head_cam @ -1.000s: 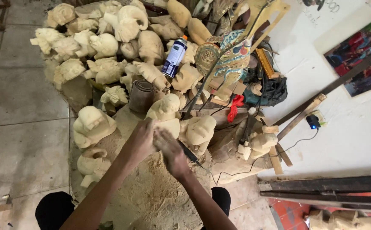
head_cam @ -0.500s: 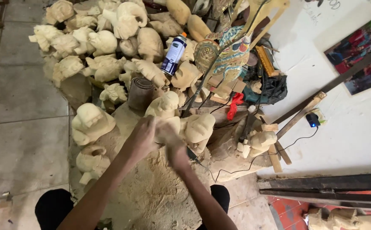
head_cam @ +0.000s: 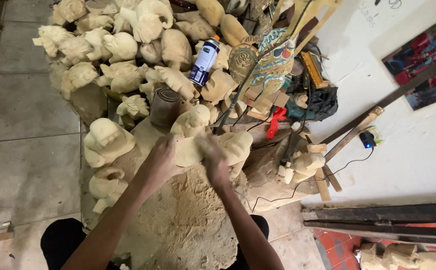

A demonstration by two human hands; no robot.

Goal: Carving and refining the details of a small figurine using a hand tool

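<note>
My left hand [head_cam: 162, 159] grips a pale carved wooden figure [head_cam: 187, 151] from its left side, over a mound of sawdust [head_cam: 188, 225]. My right hand [head_cam: 213, 161] presses against the figure's right side; it is blurred, and what it holds, if anything, cannot be made out. Another carved figure [head_cam: 238, 146] lies just right of my right hand, and one more [head_cam: 192, 121] sits just behind the held piece.
A heap of several unfinished wood carvings [head_cam: 123, 45] fills the back. A spray can [head_cam: 204, 61] stands among them beside a roll of sandpaper [head_cam: 165, 106]. A painted carved piece [head_cam: 268, 60], a red-handled tool [head_cam: 276, 121] and wooden planks [head_cam: 378, 215] lie to the right. Grey floor tiles [head_cam: 23, 150] are at left.
Both hands have shifted slightly forward on the figure. The right hand has moved over its right side and is now blurred with motion.
</note>
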